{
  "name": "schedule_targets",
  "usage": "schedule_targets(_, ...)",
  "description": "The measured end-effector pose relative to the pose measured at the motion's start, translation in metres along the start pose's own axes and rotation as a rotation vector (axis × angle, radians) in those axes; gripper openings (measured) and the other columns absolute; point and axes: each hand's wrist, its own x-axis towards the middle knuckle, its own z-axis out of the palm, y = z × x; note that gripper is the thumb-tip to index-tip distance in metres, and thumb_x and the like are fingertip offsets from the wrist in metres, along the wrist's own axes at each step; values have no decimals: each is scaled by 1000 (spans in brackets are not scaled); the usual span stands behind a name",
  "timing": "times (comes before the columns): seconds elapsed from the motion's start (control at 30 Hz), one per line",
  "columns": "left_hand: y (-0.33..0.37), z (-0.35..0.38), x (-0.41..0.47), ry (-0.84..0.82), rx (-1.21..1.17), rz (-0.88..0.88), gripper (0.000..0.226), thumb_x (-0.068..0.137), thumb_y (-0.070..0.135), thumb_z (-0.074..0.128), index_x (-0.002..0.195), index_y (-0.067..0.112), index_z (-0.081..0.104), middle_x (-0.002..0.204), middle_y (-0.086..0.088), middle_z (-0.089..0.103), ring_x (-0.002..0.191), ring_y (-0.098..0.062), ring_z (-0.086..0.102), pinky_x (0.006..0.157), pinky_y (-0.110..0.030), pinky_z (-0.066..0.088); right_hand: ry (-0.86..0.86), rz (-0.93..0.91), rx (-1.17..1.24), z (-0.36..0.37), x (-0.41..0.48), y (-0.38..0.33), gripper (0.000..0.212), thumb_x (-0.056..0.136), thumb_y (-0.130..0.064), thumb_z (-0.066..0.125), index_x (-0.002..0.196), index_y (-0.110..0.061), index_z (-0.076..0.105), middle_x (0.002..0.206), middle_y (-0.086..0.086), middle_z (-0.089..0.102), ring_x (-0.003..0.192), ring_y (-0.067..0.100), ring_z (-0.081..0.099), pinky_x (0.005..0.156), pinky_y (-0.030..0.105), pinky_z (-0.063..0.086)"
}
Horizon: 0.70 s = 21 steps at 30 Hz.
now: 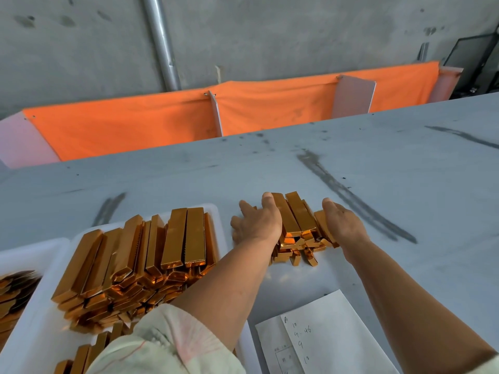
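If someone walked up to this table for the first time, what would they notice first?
Probably the gleam of gold: a big heap of boxes in the white tray at the left, and a smaller stack on the grey table, with the left hand and right hand set against its two sides. Behind the table, the bright orange cloth stands out too.

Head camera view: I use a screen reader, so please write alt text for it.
A left hand and right hand flank a stack of gold boxes on a grey table. A white tray of more boxes sits left; a handwritten paper lies nearer.
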Motion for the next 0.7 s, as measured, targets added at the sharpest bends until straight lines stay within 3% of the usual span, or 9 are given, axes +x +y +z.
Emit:
schedule_targets(0.1, 3, -3, -3, -25, -27, 4, 71, 96, 64, 21, 154, 26, 8, 156, -14, 17, 140, -36, 28, 112, -52, 30, 43, 111, -73, 0, 4, -2, 42, 102, -29, 23, 73, -8, 45, 77, 12, 50, 66, 20, 42, 62, 36, 34)
schedule_targets(0.17, 5, -6, -6, -40, -40, 13, 71, 96, 64, 21, 154, 26, 8, 157, -13, 16, 140, -36, 27, 111, -52, 29, 50, 130, -73, 2, 5, -3, 44, 102, -33, 24, 69, -10, 43, 73, 10, 48, 65, 20, 41, 63, 35, 31)
schedule_targets(0.23, 7, -9, -9, -53, -55, 25, 71, 96, 64, 22, 154, 26, 8, 157, -13, 15, 140, -36, 27, 111, -52, 29, 9, 113, -68, 5, 4, -3, 46, 102, -34, 24, 76, -6, 50, 78, 13, 52, 71, 23, 46, 70, 37, 36)
schedule_targets(0.37, 9, -17, -14, -75, -81, 23, 71, 96, 64, 22, 154, 26, 8, 158, -13, 15, 141, -35, 26, 110, -50, 28, -8, 107, 16, 5, 1, -4, 50, 102, -36, 25, 114, 1, 58, 109, 21, 59, 106, 36, 55, 95, 47, 43)
schedule_targets(0.43, 10, -21, -16, -87, -86, 20, 71, 96, 65, 21, 154, 27, 8, 159, -12, 13, 142, -34, 25, 111, -49, 27, 8, 145, 130, 3, 2, 0, 52, 99, -40, 27, 117, -1, 57, 121, 19, 60, 113, 34, 55, 100, 50, 42)
schedule_targets(0.57, 12, -33, -19, -123, -139, 34, 71, 97, 65, 20, 155, 26, 8, 160, -9, 14, 144, -32, 22, 113, -50, 25, -4, 166, 340, 0, -4, 8, 40, 98, -48, 30, 117, -23, 56, 134, 5, 58, 115, 22, 52, 93, 39, 38)
schedule_targets(0.7, 12, -48, -25, -142, -233, 61, 70, 96, 65, 22, 154, 26, 14, 160, -4, 20, 144, -30, 25, 113, -50, 24, -83, 150, 327, 4, -13, 1, 51, 99, -51, 30, 132, -22, 57, 140, 2, 56, 126, 23, 50, 97, 39, 35)
